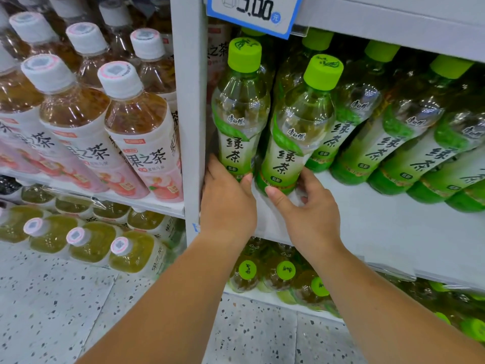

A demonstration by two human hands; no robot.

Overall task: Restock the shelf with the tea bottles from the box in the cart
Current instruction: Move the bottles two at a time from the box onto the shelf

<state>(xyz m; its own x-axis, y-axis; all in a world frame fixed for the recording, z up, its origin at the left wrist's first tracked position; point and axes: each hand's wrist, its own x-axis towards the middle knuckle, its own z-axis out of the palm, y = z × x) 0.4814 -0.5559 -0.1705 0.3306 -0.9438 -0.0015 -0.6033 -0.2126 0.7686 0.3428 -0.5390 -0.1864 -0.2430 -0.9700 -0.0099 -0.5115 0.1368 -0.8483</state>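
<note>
Two green-capped tea bottles stand at the front left of the white shelf (pixel 367 227): the left bottle (pixel 240 111) against the grey upright (pixel 190 127), the right bottle (pixel 299 132) just beside it at its 3 o'clock. Your left hand (pixel 227 203) wraps the base of the left bottle, thumb on the label front, fingers behind it toward the upright. Your right hand (pixel 307 208) cups the base of the right bottle, thumb at 9 o'clock, fingers curled round the far side. Slide both bases rearward until they meet the row behind at 12 o'clock, keep each bottle upright, turn the labels forward, then release. Bare shelf remains toward 4 o'clock, so more bottles appear to fit. The box and cart are out of view. The price tag (pixel 254 11) is cut off at the top edge; the bottles on the lower shelf (pixel 278 271) show caps only.
</note>
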